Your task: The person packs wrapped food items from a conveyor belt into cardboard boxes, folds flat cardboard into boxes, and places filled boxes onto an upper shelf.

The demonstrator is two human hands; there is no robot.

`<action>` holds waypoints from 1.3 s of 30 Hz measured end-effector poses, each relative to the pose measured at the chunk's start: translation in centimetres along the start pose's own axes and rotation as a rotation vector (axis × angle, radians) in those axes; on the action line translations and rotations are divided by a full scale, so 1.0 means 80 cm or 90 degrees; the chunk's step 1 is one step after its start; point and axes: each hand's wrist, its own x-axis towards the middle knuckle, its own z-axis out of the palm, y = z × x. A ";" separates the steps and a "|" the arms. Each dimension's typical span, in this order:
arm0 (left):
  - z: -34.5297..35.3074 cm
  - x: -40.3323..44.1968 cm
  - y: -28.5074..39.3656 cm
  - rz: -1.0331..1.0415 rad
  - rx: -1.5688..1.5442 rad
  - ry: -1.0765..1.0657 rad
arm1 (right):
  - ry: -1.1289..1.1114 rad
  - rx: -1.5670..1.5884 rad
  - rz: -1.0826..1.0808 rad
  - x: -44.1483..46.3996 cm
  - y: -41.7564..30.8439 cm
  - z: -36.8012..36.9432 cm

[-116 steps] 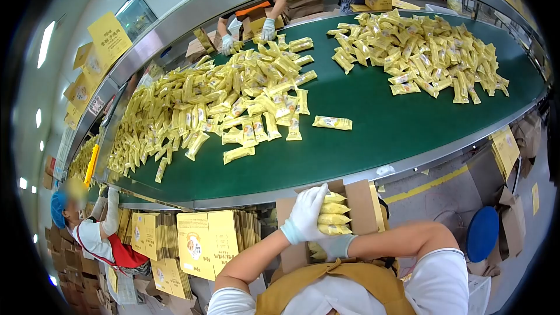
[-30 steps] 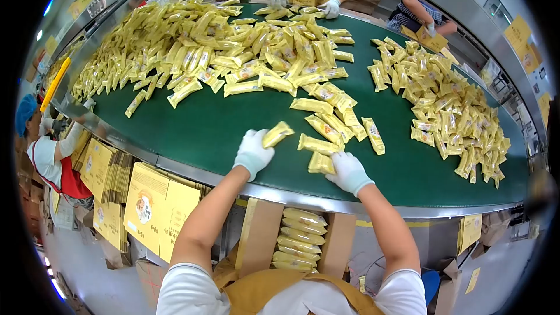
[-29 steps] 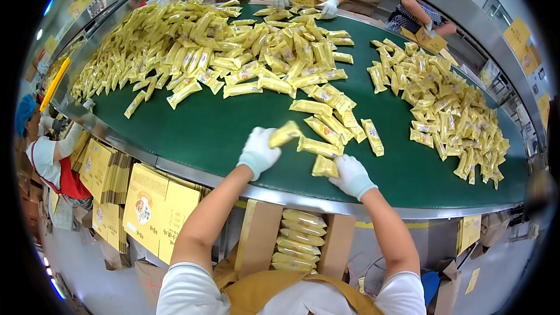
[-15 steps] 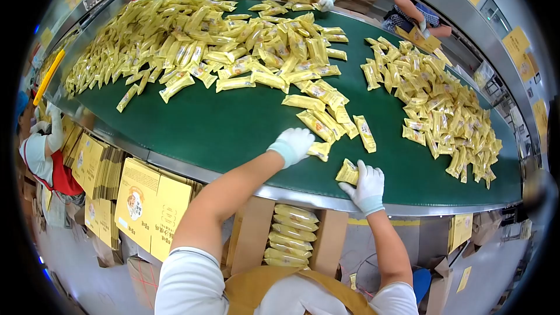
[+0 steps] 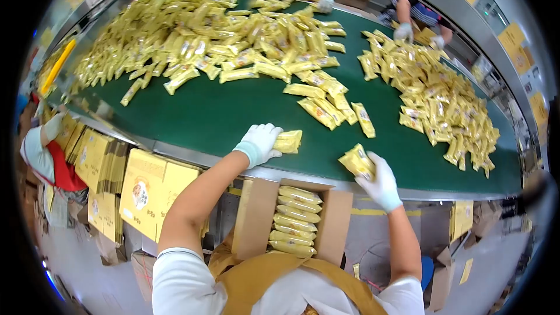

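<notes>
Near the belt's front edge, my left hand [image 5: 261, 144], in a white glove, is closed around a yellow snack packet [image 5: 289, 142]. Farther right, my gloved right hand [image 5: 382, 184] grips another yellow packet [image 5: 357, 162], held tilted over the edge; whether more than one is in that grip I cannot tell. Between my arms and below the belt stands an open cardboard box [image 5: 254, 221] with a row of yellow packets [image 5: 296, 217] stacked inside. A few loose packets [image 5: 318, 114] lie on the green belt just beyond my hands.
A large heap of packets [image 5: 192, 35] covers the far left of the green belt [image 5: 204, 114], and another heap [image 5: 437, 93] lies at right. Flat yellow cartons [image 5: 143, 192] stand at left. Co-workers' gloved hands [image 5: 326, 3] are across the belt; one person [image 5: 44, 146] stands at left.
My left hand has drawn a packet left, away from the loose group. My right hand has turned and raised its packet slightly. The co-worker at far right now reaches into the right heap.
</notes>
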 end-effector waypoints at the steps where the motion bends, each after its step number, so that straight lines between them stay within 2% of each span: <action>1: -0.009 -0.016 -0.007 -0.065 -0.059 0.032 | -0.014 0.102 0.009 -0.011 -0.011 -0.007; 2: -0.019 -0.034 -0.014 -0.132 -0.116 0.066 | -0.033 0.206 0.016 -0.022 -0.028 -0.016; 4: -0.036 -0.066 -0.009 -0.200 -0.243 0.189 | -0.170 0.219 -0.032 -0.035 -0.095 -0.047; 5: -0.051 -0.082 0.001 -0.197 -0.328 0.203 | -0.212 0.185 -0.113 -0.038 -0.123 -0.052; 6: -0.072 -0.099 0.020 -0.169 -0.423 0.203 | -0.251 0.151 -0.198 -0.041 -0.146 -0.051; 7: -0.078 -0.112 0.039 -0.060 -0.451 0.293 | -0.314 0.100 -0.250 -0.045 -0.163 -0.043; 8: -0.082 -0.124 0.057 -0.008 -0.542 0.279 | -0.373 0.047 -0.314 -0.049 -0.177 -0.030; 9: -0.078 -0.127 0.069 0.111 -0.357 0.355 | -0.415 0.026 -0.346 -0.054 -0.190 -0.018; 10: -0.089 -0.141 0.093 0.105 -0.390 0.269 | -0.454 0.000 -0.383 -0.062 -0.198 -0.003; 11: -0.083 -0.145 0.107 0.160 -0.378 0.213 | -0.450 -0.006 -0.430 -0.078 -0.189 0.025; 12: -0.091 -0.152 0.127 0.133 -0.431 0.080 | -0.442 -0.014 -0.472 -0.095 -0.168 0.062; 15: -0.018 -0.161 0.154 0.191 -0.229 0.098 | -0.417 -0.005 -0.523 -0.123 -0.142 0.128; 18: 0.011 -0.169 0.166 0.171 -0.215 0.006 | -0.389 0.008 -0.496 -0.150 -0.116 0.158; 20: 0.053 -0.164 0.156 0.205 -0.179 0.057 | -0.367 0.016 -0.473 -0.155 -0.111 0.168; 23: 0.062 -0.178 0.157 0.248 -0.118 0.109 | -0.330 -0.034 -0.500 -0.155 -0.139 0.132; 24: 0.060 -0.183 0.159 0.264 -0.094 0.123 | -0.374 -0.054 -0.503 -0.154 -0.148 0.111; 26: 0.065 -0.192 0.161 0.257 -0.065 0.055 | -0.461 -0.095 -0.514 -0.147 -0.160 0.068; 27: 0.069 -0.197 0.164 0.251 -0.051 0.020 | -0.390 -0.030 -0.537 -0.148 -0.153 0.055; 29: 0.079 -0.215 0.169 0.271 -0.101 0.060 | -0.248 0.101 -0.574 -0.153 -0.132 0.034; 30: 0.085 -0.220 0.171 0.281 -0.127 0.080 | -0.221 0.075 -0.473 -0.147 -0.132 0.021; 31: 0.091 -0.221 0.174 0.281 -0.176 0.026 | -0.194 0.049 -0.371 -0.138 -0.137 0.008; 32: 0.095 -0.220 0.176 0.286 -0.137 0.032 | -0.165 0.022 -0.270 -0.128 -0.142 0.003; 34: 0.102 -0.215 0.178 0.295 -0.058 0.042 | 0.225 0.002 -0.187 -0.102 -0.156 0.018; 37: 0.119 -0.206 0.183 0.255 -0.071 0.018 | 0.082 0.165 -0.050 -0.073 -0.073 0.090; 38: 0.125 -0.203 0.181 0.260 -0.059 0.022 | -0.142 0.136 -0.017 -0.051 -0.057 0.088; 39: 0.130 -0.202 0.179 0.265 -0.049 0.025 | -0.162 0.142 0.015 -0.035 -0.029 0.118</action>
